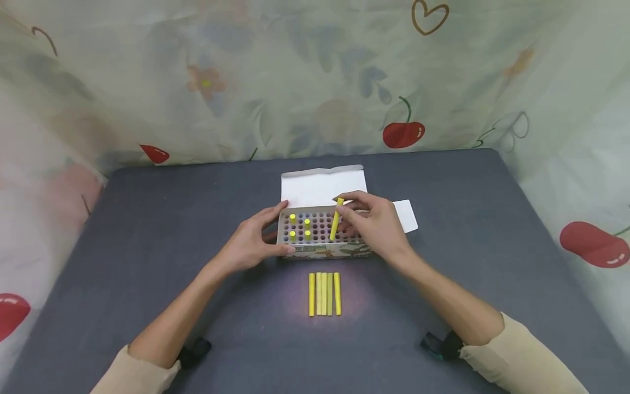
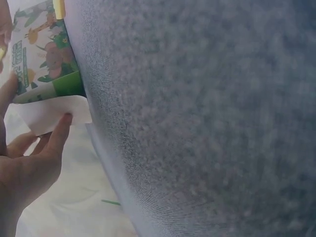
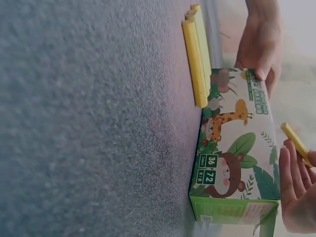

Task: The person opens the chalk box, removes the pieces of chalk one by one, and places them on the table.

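A printed cardboard box [image 1: 327, 251] with an animal pattern lies with its lid raised, showing a grid of round holes. Several yellow chalk sticks stand in holes toward its left end. My left hand [image 1: 253, 241] grips that end, thumb at the front corner and forefinger at the back one. Over the middle of the grid, my right hand [image 1: 376, 221] pinches another yellow chalk stick [image 1: 336, 220] between thumb and fingers, tilted, its lower end close above the holes. In the right wrist view this stick [image 3: 294, 140] shows beside the box's top edge.
In front of the box, several yellow chalk sticks [image 1: 324, 294] lie side by side on the dark grey tabletop [image 1: 197, 202]. The white lid [image 1: 322, 186] leans back behind the box, and a white side flap [image 1: 406, 216] sticks out right. A patterned curtain [image 1: 295, 82] hangs behind.
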A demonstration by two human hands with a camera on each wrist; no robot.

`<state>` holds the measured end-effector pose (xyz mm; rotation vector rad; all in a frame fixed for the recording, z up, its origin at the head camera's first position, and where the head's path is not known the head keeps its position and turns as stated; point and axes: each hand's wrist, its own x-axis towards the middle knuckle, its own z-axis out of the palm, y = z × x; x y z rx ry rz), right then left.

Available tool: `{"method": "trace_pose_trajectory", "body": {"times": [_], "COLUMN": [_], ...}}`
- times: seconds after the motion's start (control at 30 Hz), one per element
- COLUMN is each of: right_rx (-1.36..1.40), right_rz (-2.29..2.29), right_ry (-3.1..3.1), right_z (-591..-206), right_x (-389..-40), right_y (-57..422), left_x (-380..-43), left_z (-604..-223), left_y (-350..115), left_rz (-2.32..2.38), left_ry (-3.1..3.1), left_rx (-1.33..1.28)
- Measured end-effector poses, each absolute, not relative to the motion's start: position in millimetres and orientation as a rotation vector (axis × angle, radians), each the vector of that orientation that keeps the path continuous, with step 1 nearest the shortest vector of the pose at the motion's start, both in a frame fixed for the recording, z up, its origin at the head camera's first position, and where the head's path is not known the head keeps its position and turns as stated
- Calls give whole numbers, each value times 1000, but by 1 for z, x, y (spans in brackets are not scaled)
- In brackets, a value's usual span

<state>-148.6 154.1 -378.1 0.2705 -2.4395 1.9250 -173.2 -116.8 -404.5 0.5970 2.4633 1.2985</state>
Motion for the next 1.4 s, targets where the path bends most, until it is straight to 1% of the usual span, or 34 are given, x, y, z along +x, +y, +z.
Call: {"method": "trace_pose_trajectory", "body": {"times": [0.33,0.7,1.4], "right_rx": [240,230,201], "right_rz": [1983,2123,2112], "right_ry": [-2502,-2547,-2703], "right_z": [-375,-375,-398], "right_x": [-134,-121,-99], "right_y": [160,167,180], "left_x": [-173,-172,-172], "left_z": [-404,-403,-407], "left_y": [-118,-119,-117], "left_rz": [1328,1333,1346], "left_ry": [2449,2450,2453], "left_rx": [619,573,605]}}
